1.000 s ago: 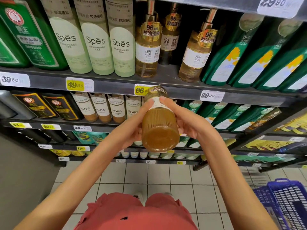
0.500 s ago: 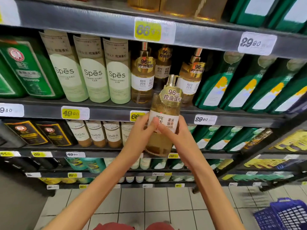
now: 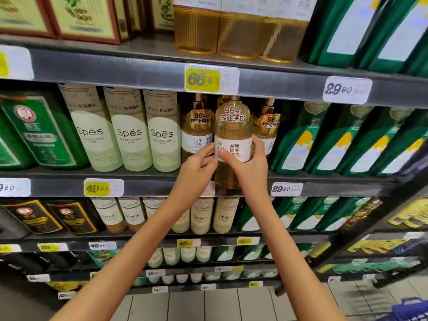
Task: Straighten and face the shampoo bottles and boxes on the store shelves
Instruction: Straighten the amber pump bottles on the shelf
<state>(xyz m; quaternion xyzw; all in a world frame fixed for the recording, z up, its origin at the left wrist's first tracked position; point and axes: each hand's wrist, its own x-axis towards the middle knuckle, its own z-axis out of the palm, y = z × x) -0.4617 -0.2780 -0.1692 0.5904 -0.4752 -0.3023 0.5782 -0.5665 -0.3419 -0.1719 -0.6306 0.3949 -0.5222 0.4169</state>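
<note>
Gripping the amber bottle upright between left hand and right hand, base at the shelf lip.

Grey shelf carries Spes bottles, green pouches.

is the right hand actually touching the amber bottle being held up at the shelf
Touching. The head view shows the right hand curled round the amber shampoo bottle, with the thumb lying flat across the bottle's front and no gap between them.
</note>
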